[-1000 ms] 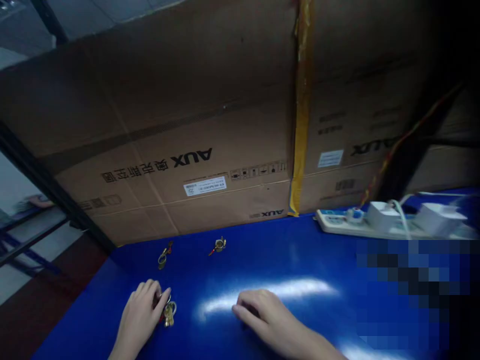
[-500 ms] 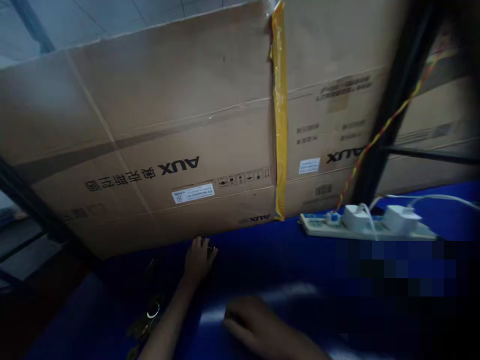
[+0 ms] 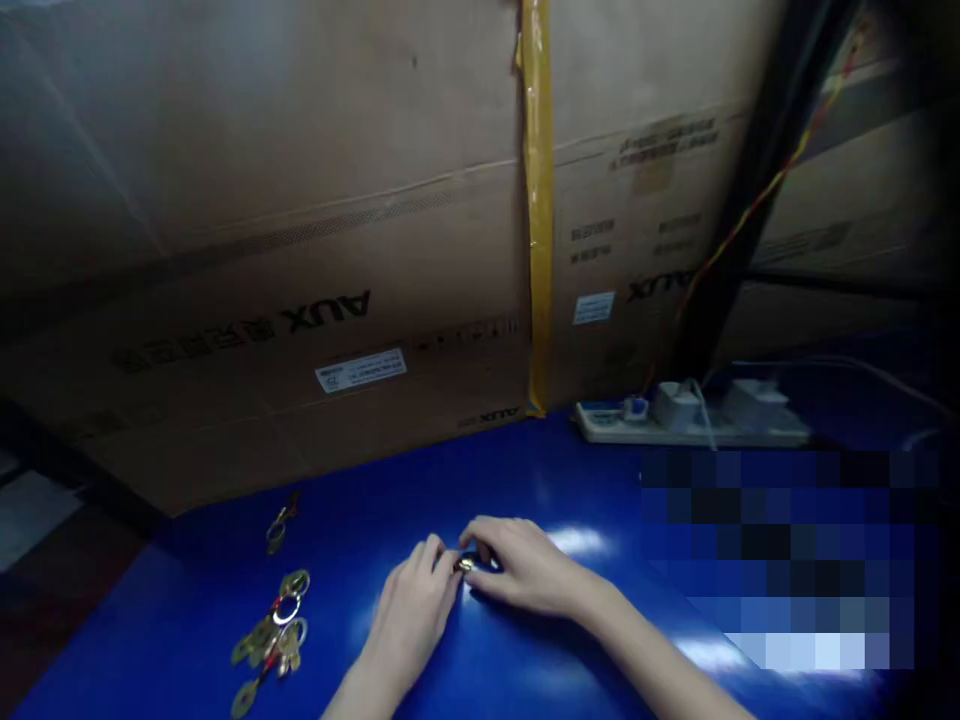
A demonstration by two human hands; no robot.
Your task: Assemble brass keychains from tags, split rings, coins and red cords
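My left hand [image 3: 412,610] and my right hand [image 3: 525,565] meet over the blue table [image 3: 525,480]. Between their fingertips is a small brass fitting [image 3: 466,566], mostly hidden by the fingers. To the left of my left hand lies a heap of brass rings and lugs with red wire [image 3: 274,630]. Farther back lies a single brass piece with a red tip [image 3: 277,525]. Neither hand touches these.
A white power strip with plugs [image 3: 690,420] stands at the table's back right, with a cable behind it. Large AUX cardboard boxes [image 3: 360,330] with yellow tape rise behind the table. A black upright post [image 3: 742,200] stands at the right. A pixelated patch covers the right front.
The brass piece that lay at the table's back middle is gone from there, and a small brass fitting is now between my hands. My left hand has moved right, away from the heap. The view has tilted.
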